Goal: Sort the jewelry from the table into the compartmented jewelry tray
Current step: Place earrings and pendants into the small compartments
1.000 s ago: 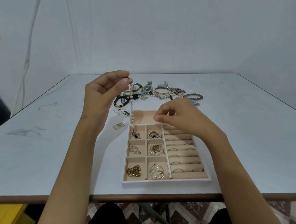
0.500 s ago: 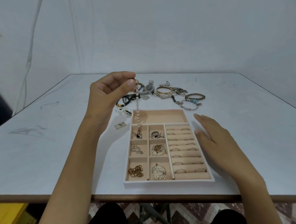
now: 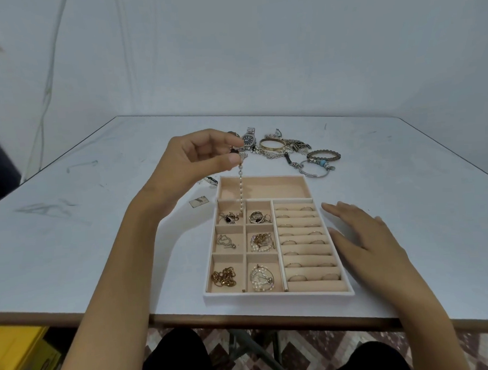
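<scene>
Now the left hand [image 3: 192, 159] pinches a pearl chain [image 3: 241, 192] over the tray [image 3: 277, 295]; the right hand [image 3: 361, 241] lies flat, fingers straight.

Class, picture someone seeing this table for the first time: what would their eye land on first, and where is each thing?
The left hand pinches a beaded chain that hangs down over the far-left small compartment of the jewelry tray. The right hand is spread open beside the tray's right edge. Beyond the tray lies a tangled pile of bracelets with a watch.
</scene>
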